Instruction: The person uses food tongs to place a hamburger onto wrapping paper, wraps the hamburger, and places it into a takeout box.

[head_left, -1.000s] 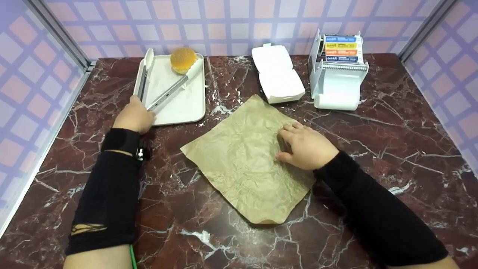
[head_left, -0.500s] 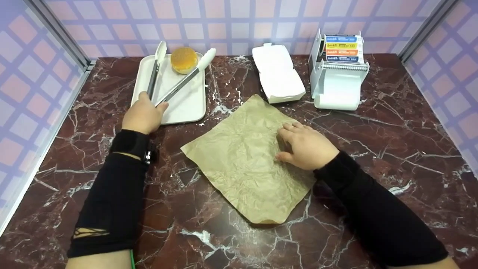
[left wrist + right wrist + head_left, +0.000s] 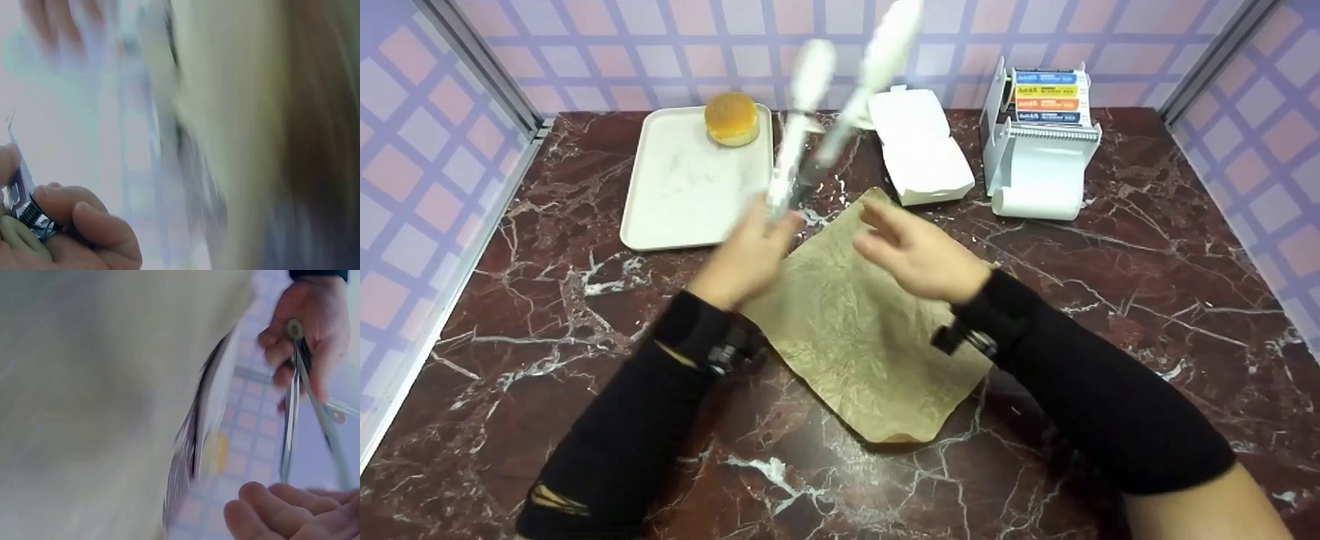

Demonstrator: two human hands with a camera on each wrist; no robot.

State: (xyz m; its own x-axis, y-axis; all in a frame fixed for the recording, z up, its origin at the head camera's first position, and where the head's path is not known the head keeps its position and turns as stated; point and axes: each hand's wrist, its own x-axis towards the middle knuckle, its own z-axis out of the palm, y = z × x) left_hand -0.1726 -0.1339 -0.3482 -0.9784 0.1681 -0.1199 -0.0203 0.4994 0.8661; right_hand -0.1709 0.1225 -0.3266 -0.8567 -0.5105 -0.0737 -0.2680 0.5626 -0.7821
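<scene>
My left hand (image 3: 746, 259) grips a pair of tongs (image 3: 788, 161) by the hinge end, their white tips spread apart and pointing up and away. In the left wrist view the fingers curl round the handle beside its coiled spring (image 3: 30, 212). My right hand (image 3: 926, 255) is lifted over the brown wrapping paper (image 3: 862, 360), fingers extended with nothing in them. The right wrist view shows its fingers (image 3: 281, 512) just below the tongs' arms. A burger bun (image 3: 731, 120) sits at the back right of the cream tray (image 3: 682, 187).
Beyond the paper stands an unfolded white carton (image 3: 926, 157). To its right is a label dispenser (image 3: 1042, 161) with several coloured label rolls and a white strip hanging down. Patterned walls (image 3: 697, 45) enclose the marble-patterned table (image 3: 547, 337).
The left hand has carried the tongs up and right, off the tray toward the paper. The right hand has risen from the paper and shifted left toward the tongs. The bun stays put.
</scene>
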